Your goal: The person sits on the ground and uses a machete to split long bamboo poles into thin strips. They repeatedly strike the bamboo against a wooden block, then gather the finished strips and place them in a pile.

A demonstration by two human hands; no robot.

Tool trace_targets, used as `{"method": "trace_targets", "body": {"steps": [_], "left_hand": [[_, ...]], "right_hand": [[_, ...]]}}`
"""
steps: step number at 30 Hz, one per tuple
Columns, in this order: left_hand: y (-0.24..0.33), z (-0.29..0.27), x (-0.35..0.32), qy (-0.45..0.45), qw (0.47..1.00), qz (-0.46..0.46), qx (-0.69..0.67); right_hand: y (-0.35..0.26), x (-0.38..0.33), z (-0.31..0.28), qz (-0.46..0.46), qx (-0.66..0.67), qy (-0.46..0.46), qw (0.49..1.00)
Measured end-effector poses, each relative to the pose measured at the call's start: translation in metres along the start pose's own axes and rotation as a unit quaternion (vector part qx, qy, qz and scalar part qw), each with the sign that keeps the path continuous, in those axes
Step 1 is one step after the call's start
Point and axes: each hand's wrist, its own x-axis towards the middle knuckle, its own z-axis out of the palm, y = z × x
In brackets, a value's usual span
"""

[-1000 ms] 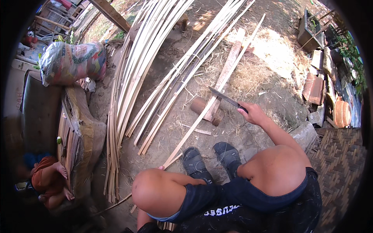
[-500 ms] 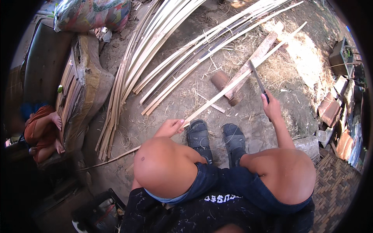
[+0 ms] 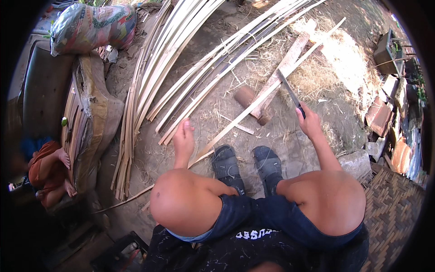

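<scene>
I sit with knees apart over a dirt floor. My right hand (image 3: pixel 309 123) grips the handle of a long knife (image 3: pixel 288 90), whose blade lies against a long bamboo strip (image 3: pixel 267 93). That strip runs diagonally from near my left foot up to the right and rests on a wooden block (image 3: pixel 246 96) and a flat plank (image 3: pixel 283 72). My left hand (image 3: pixel 183 137) is held out with fingers together, just left of the strip's near end and holding nothing. My dark shoes (image 3: pixel 248 164) stand below the strip.
Piles of split bamboo strips (image 3: pixel 158 68) fan across the ground at the centre and left. A patterned sack (image 3: pixel 93 27) lies at the upper left. Another person's bare feet (image 3: pixel 63 172) show at the left edge. Bricks and pots (image 3: pixel 385 118) line the right; a woven mat (image 3: pixel 394 213) lies at lower right.
My view has tilted downward and shifted. My left hand came out beside the strip's near end. The knife moved from above the block to lie along the strip.
</scene>
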Motion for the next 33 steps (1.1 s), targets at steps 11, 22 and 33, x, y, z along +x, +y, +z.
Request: {"method": "trace_targets", "body": {"steps": [11, 22, 33], "left_hand": [[-0.009, 0.046, -0.017, -0.26, 0.929, 0.193, 0.18], [0.008, 0.06, 0.026, -0.533, 0.797, -0.26, -0.115], [-0.032, 0.011, -0.012, -0.465, 0.838, -0.276, -0.066]], "right_hand": [[0.034, 0.017, -0.034, 0.074, -0.092, -0.069, 0.991], [-0.066, -0.048, 0.003, -0.081, -0.028, -0.179, 0.98], [-0.022, -0.013, -0.007, 0.021, 0.029, -0.096, 0.995]]}}
